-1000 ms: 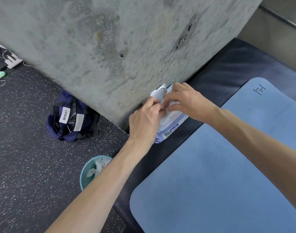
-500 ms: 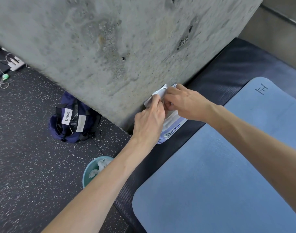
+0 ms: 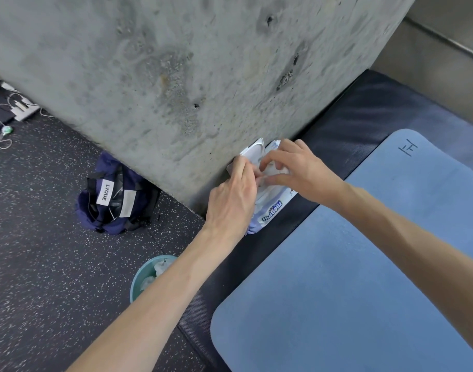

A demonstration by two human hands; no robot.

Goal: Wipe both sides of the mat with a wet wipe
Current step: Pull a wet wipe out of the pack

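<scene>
A grey concrete pillar (image 3: 176, 76) filled the far half of the view, pitted and stained. Dark speckled floor (image 3: 42, 251) ran along the left. A black padded mat (image 3: 364, 116) lay to the right of the pillar's base, and on it the blue mat (image 3: 350, 277) spread flat across the near right, a small logo at its far corner.

Navy bag (image 3: 117, 200) with a white LVQUE label sat on the floor against the pillar, left of the hands. A teal bin (image 3: 138, 280) with crumpled white wipes inside stood near the left forearm, partly hidden by it. Cables and a white power strip (image 3: 23, 108) lay at the far left edge.

The wet wipe pack (image 3: 273, 208) lay on the black mat, against the pillar's foot, just beyond the blue mat's far-left edge; its white lid stood flipped up toward the pillar.

Left hand (image 3: 234, 200) rested on the pack's left side, fingers curled over it near the lid, seemingly holding it down. Right hand (image 3: 297, 170) reached over the opening, thumb and forefinger drawn together in a pinch at something white, probably a wipe, though the fingers hid most of it.
</scene>
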